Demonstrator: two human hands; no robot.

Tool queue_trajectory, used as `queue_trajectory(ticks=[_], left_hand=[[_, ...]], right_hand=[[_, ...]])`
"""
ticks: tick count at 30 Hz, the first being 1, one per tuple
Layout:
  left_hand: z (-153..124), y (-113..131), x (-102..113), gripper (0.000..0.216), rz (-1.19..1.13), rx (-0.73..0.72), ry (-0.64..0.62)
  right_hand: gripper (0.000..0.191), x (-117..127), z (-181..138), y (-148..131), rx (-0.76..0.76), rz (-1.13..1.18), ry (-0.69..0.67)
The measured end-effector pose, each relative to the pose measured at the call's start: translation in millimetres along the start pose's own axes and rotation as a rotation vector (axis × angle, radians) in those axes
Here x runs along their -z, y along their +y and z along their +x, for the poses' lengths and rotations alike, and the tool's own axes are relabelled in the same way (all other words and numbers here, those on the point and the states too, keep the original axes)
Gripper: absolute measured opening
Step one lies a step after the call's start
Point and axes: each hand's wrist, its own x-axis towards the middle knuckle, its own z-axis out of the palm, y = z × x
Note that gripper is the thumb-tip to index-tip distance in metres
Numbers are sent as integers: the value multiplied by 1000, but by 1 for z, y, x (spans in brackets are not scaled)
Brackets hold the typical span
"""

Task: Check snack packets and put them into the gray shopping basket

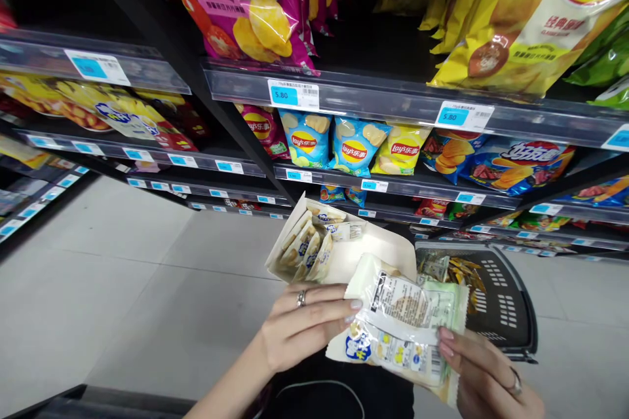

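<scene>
"Lay's" on blue bags point(304, 141) — "5.80" on price tags point(293, 95).

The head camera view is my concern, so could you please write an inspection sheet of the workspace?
Surface: pale grey tiled floor.
Job's things: cream-and-green plastic snack packet, printed back towards the camera; open white cardboard box with small cream plastic packets standing inside, picture left.
Clutter: dark grey slotted plastic basket holding small golden packets.
Hands: left hand grips the snack packet's left edge, right hand its right side; each wears a silver ring.
Cables: thin pale curved line on dark fabric; whether it is a cord cannot be told.
Surroundings: black shelving with colourful plastic chip bags and blue-and-white price labels.
</scene>
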Motion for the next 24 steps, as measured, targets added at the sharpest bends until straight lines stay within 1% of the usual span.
queue_trajectory(ticks=[2,5,9,11,15,18,21,23,24], left_hand=[[0,1,1,29,-18,28,-16],[1,1,1,30,-35,57,-4],[3,0,0,28,36,5,8],[3,0,0,26,50,4,10],[6,1,-2,20,73,-6,24],[10,1,-5,18,83,-14,80],[17,1,-8,21,21,51,94],[20,0,-10,23,-57,154,89],[22,1,-11,21,-95,235,98]], right_hand=[[34,0,-2,-1,-23,0,-1],[38,-1,-5,-2,-53,1,7],[33,-6,-13,2,-63,-12,46],[32,-7,-15,3,-63,-6,59],[41,-5,-13,3,-28,30,28],[45,-4,-11,4,-47,79,6],[34,-6,-9,5,-160,196,4],[27,-7,-8,7,-242,262,16],[26,-8,-6,7,-279,283,15]])
